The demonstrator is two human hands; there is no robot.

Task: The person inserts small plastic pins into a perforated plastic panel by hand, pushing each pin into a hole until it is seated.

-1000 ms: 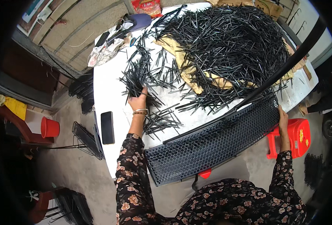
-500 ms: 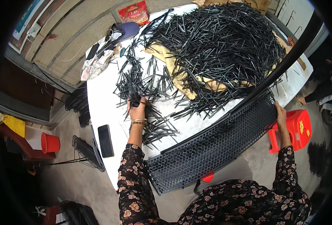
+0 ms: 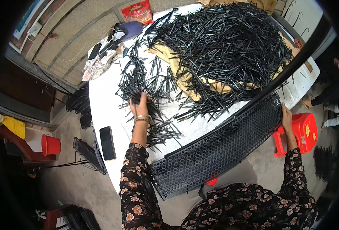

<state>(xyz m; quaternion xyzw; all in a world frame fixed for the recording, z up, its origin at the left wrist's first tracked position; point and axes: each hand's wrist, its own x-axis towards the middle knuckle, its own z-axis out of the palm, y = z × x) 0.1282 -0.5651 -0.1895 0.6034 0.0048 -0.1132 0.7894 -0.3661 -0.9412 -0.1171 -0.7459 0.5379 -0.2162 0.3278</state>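
Observation:
My left hand [image 3: 140, 104] is closed around a bunch of thin black sticks at the near end of a smaller heap of sticks [image 3: 135, 80]. More loose sticks [image 3: 163, 132] lie just right of that wrist. Across my front, tilted against the table edge, rests a long black tray [image 3: 215, 149] with rows of round holes. My right hand [image 3: 286, 115] grips the tray's right end, with the fingers partly hidden behind its rim. Beyond the tray a large mound of the same black sticks [image 3: 231, 46] is piled on yellowish cloth [image 3: 185, 82].
A phone [image 3: 107, 143] lies at the white table's [image 3: 100, 103] left edge. A dark bar [image 3: 300, 57] slants over the right side. A red stool [image 3: 300, 132] stands at right, a red bucket [image 3: 51, 145] at left. A cap [image 3: 130, 30] and red packet [image 3: 138, 12] are at the back.
My left hand has turned and shifted slightly, its thumb now showing over the sticks. The right hand and tray stay in place. A person at the far right has moved.

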